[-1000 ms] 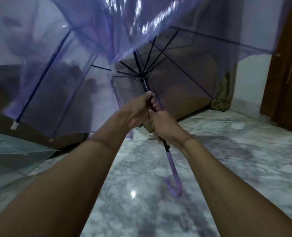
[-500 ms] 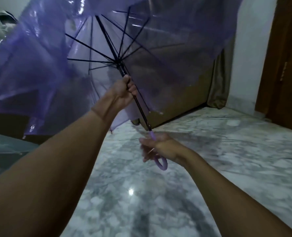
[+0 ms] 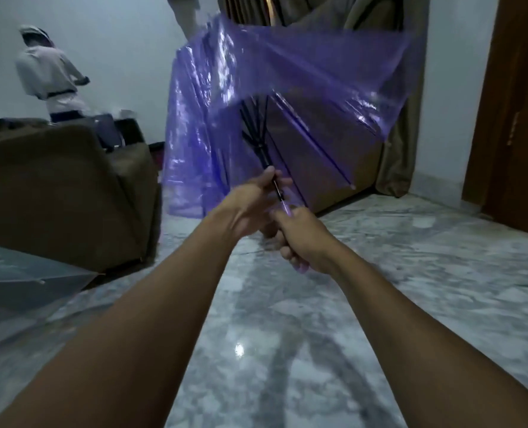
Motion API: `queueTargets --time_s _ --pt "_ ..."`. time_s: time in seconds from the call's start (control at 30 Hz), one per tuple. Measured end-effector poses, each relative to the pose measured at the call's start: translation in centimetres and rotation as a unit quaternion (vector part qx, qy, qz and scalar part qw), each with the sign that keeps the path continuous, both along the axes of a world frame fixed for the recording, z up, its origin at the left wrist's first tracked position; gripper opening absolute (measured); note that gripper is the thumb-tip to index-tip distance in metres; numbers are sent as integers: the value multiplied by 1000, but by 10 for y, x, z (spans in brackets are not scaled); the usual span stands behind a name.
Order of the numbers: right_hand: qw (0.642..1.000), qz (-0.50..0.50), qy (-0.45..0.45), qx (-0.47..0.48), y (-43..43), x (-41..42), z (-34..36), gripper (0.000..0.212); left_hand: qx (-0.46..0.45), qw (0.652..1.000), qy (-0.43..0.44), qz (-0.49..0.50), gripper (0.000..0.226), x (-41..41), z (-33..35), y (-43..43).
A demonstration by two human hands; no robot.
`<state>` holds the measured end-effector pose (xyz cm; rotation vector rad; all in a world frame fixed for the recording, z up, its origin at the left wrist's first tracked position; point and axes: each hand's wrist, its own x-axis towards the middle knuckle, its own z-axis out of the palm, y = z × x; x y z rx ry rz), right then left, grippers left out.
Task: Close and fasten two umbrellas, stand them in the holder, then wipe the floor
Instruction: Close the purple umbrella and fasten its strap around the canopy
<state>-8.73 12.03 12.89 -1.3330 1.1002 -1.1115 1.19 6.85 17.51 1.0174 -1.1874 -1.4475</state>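
Since half a second ago the left hand (image 3: 250, 202) has slid down the black shaft (image 3: 277, 188) until it sits just above the right hand (image 3: 299, 239), and the canopy (image 3: 256, 88) has dropped from a wide spread to a half-folded drape. Both hands are clenched: the left curls round the shaft near the runner, and the right wraps the purple handle (image 3: 285, 208), holding the purple umbrella up over the marble floor (image 3: 287, 335). Low on the left, a clear umbrella (image 3: 25, 282) lies open on the floor, untouched. I count two umbrellas, neither fastened, two hands, one sofa (image 3: 55, 186), and one other person (image 3: 49, 75) by the far wall; no holder or cloth is in view. The likely trouble is at the runner: with the left fingers so close to it, a sudden slide could pinch skin. If the runner is let go before it latches, the ribs could spring wide again. The loose plastic folds may also bunch unevenly and resist the strap. Farther out, the rib tips swing near the sofa and the curtain (image 3: 392, 149) and could snag there. The floor shines, so it may be slippery, though I cannot tell whether it is wet.
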Motion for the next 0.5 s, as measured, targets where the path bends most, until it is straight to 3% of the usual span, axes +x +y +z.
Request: queueTargets --time_s 0.2,0.33,0.5 --pt "999 -6 -36 -7 1 -11 -7 23 24 1000 -10 -3 25 -7 -5 3" --pt "996 -50 -49 -60 -5 -14 -22 30 27 1000 5 12 22 -13 -10 5" --pt "978 -130 64 -152 -8 -20 -24 35 28 998 51 33 25 -19 -21 6"
